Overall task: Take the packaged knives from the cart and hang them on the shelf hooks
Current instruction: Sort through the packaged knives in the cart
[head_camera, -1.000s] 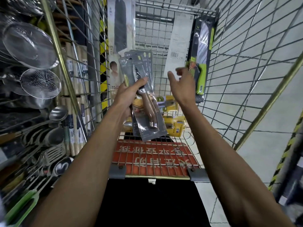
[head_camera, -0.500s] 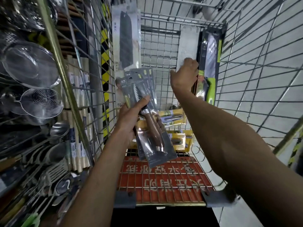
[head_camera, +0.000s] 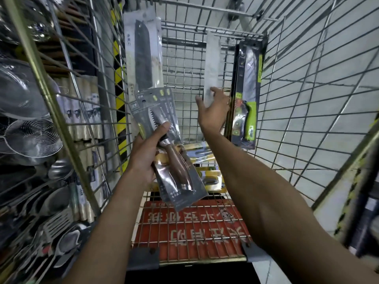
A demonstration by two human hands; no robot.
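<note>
My left hand (head_camera: pixel 145 152) grips a fanned stack of grey packaged knives (head_camera: pixel 180 181); the front one has a serrated blade and a brown wooden handle. My right hand (head_camera: pixel 213 113) is deeper in the wire cart (head_camera: pixel 307 99), fingers curled over the lower end of a white knife package (head_camera: pixel 212 62) that stands upright against the far wall. Beside it on the right stands a dark package with a green-handled knife (head_camera: pixel 247 95). A tall pale package with a black blade (head_camera: pixel 142 58) leans at the cart's left. Yellow packages (head_camera: pixel 207 175) lie on the cart floor.
Left of the cart, a shelf (head_camera: pixel 30 140) carries hanging strainers, ladles, spatulas and wrapped rolling pins. A red sign (head_camera: pixel 184 228) lies at the cart's near end. Grey floor tiles show through the right cart wall.
My right hand has slid down the white package from its middle to its lower end. My left hand still holds the grey stack in about the same place.
</note>
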